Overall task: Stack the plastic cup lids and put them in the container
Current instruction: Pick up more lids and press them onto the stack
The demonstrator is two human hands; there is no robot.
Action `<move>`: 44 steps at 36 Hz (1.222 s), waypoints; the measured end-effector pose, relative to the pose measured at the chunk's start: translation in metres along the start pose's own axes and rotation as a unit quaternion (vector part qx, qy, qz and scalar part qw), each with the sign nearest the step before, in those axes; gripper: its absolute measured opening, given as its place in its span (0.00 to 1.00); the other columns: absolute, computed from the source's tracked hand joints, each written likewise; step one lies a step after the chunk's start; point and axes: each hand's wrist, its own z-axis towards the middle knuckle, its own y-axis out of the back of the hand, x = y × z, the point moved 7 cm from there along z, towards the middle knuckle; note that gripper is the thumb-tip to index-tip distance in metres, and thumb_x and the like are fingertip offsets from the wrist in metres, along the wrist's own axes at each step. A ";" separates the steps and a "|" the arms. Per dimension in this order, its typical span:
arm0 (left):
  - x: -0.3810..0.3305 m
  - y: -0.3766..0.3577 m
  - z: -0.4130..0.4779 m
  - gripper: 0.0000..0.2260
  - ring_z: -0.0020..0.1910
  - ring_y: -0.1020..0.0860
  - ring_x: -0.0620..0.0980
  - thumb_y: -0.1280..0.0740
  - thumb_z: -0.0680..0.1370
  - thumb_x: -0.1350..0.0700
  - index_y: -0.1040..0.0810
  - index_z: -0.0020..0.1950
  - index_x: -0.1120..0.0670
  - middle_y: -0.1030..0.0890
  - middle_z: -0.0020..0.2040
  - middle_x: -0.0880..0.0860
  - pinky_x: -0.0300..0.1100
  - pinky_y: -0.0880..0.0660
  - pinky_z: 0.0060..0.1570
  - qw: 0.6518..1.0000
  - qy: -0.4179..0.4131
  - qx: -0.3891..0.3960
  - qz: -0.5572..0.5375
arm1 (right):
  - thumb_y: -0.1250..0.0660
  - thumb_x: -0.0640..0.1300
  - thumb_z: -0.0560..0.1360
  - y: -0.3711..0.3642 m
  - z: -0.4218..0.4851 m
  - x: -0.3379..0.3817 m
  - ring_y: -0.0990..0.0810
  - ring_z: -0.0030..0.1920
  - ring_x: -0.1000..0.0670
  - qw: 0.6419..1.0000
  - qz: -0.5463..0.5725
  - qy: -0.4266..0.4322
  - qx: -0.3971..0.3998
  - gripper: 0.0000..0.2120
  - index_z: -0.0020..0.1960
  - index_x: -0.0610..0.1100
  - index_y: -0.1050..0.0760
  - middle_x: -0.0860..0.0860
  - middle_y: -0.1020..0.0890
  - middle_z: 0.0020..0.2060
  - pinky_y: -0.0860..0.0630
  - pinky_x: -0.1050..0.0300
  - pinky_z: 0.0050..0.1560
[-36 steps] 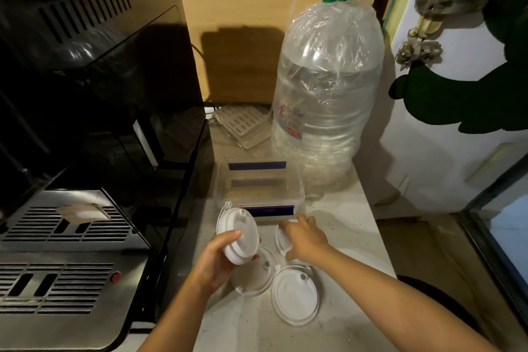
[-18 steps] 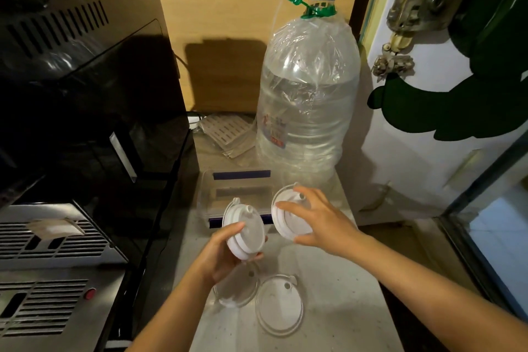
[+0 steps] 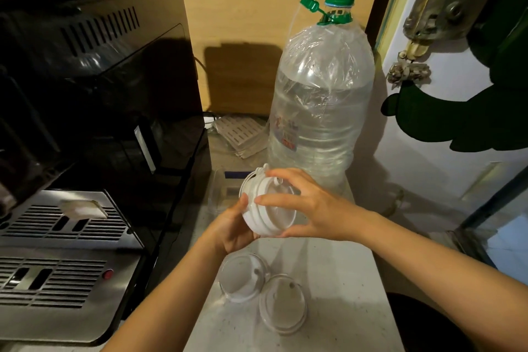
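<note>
Above the worktop (image 3: 328, 280), just in front of the clear container (image 3: 221, 194), I now have both hands on one small stack of white lids (image 3: 267, 208). Half a second ago each hand carried a separate lid, side by side; the two are now brought together, the right-hand lid nested onto the one in the left. The left hand (image 3: 231, 228) cups the stack from below and behind. The right hand (image 3: 311, 208) grasps its front rim with spread fingertips, pressing it home. I judge the first stacking step to be nearly complete, though I cannot tell whether the lids are fully seated.

Two lids remain: the nearer-left loose lid (image 3: 243, 278) and the nearer-right loose lid (image 3: 283, 307) lie flat on the worktop below the hands, touching or just beside each other. The container is largely hidden behind the stack and appears to hold no lids. The water bottle (image 3: 320, 111) stands just behind it.
</note>
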 end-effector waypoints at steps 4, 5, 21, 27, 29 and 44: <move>-0.005 -0.003 -0.004 0.36 0.51 0.19 0.52 0.22 0.52 0.38 0.21 0.56 0.52 0.16 0.51 0.54 0.46 0.20 0.48 1.000 -0.002 0.016 0.025 | 0.25 0.45 0.67 -0.003 0.003 0.001 0.45 0.68 0.49 1.000 -0.003 0.014 0.015 0.32 0.66 0.55 0.35 0.53 0.44 0.68 0.35 0.55 0.60; -0.006 -0.004 -0.005 0.35 0.51 0.19 0.52 0.23 0.53 0.38 0.21 0.57 0.52 0.16 0.51 0.53 0.47 0.20 0.48 0.999 -0.004 0.022 0.030 | 0.25 0.45 0.67 -0.004 0.004 0.001 0.45 0.68 0.49 1.000 -0.005 0.017 0.020 0.32 0.66 0.55 0.35 0.53 0.44 0.68 0.34 0.53 0.59; -0.015 -0.012 -0.022 0.38 0.45 0.17 0.51 0.21 0.51 0.43 0.27 0.57 0.54 0.15 0.47 0.54 0.46 0.19 0.43 0.998 0.002 0.010 0.069 | 0.25 0.42 0.67 -0.015 0.016 0.009 0.44 0.69 0.45 0.998 -0.001 0.065 0.020 0.35 0.67 0.56 0.38 0.44 0.41 0.69 0.30 0.48 0.61; -0.014 -0.008 -0.027 0.37 0.46 0.18 0.52 0.21 0.52 0.42 0.26 0.56 0.53 0.15 0.46 0.53 0.47 0.19 0.45 0.996 0.007 0.006 0.088 | 0.25 0.42 0.67 -0.017 0.015 0.015 0.44 0.70 0.44 0.997 -0.004 0.078 0.022 0.34 0.68 0.54 0.37 0.42 0.39 0.68 0.33 0.49 0.63; -0.014 -0.007 -0.028 0.36 0.47 0.18 0.52 0.21 0.52 0.42 0.26 0.56 0.53 0.15 0.47 0.53 0.46 0.19 0.44 0.996 0.006 0.006 0.093 | 0.25 0.42 0.68 -0.017 0.015 0.017 0.44 0.70 0.44 0.996 -0.003 0.086 0.019 0.32 0.67 0.54 0.36 0.45 0.41 0.67 0.34 0.50 0.63; -0.014 -0.013 -0.032 0.35 0.44 0.18 0.50 0.22 0.52 0.42 0.26 0.55 0.53 0.15 0.44 0.52 0.43 0.19 0.41 0.993 -0.019 -0.024 0.117 | 0.24 0.42 0.65 -0.021 0.011 0.014 0.42 0.69 0.44 0.999 0.019 0.025 0.013 0.34 0.66 0.52 0.35 0.37 0.35 0.68 0.33 0.50 0.63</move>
